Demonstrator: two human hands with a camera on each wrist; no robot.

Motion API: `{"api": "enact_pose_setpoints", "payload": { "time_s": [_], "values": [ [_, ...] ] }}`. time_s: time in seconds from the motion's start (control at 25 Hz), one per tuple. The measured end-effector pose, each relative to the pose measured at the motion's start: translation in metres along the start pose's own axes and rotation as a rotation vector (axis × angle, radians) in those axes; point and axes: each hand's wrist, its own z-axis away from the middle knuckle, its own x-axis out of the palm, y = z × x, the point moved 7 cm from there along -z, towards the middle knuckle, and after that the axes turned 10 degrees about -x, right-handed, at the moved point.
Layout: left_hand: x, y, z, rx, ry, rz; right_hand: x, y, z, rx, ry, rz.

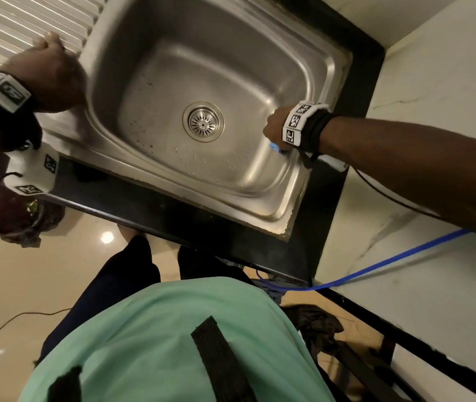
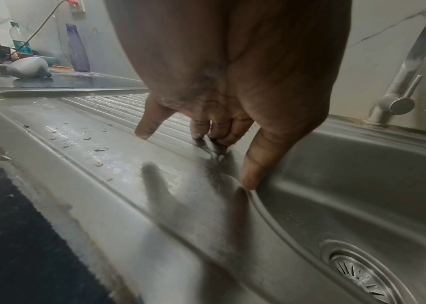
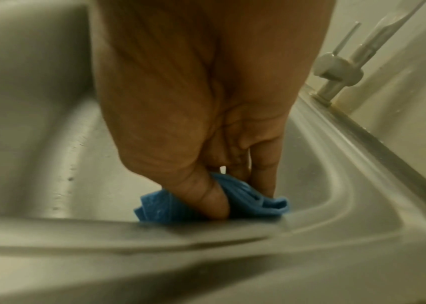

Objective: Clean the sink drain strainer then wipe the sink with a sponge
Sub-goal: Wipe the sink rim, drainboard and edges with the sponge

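The steel sink fills the head view, and the round drain strainer sits in its drain hole. My right hand is down inside the basin at its right wall. It grips a crumpled blue sponge between thumb and fingers and presses it on the steel. The right wrist view shows that sponge under the right hand, just below the rim. My left hand rests on the ribbed drainboard, holding nothing. Its thumb touches the basin rim beside the left hand. The strainer shows at lower right.
A steel faucet stands at the back rim of the sink. A purple bottle and other items sit on the far counter. A black countertop edge frames the sink, with white marble to the right. A blue cable crosses it.
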Motion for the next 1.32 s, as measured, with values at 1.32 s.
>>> {"api": "enact_pose_setpoints", "payload": {
  "time_s": [1.32],
  "values": [
    [-0.023,0.000,0.035,-0.008,0.079,0.034,-0.192,-0.123,-0.097,-0.143,0.474,-1.569]
  ]
}}
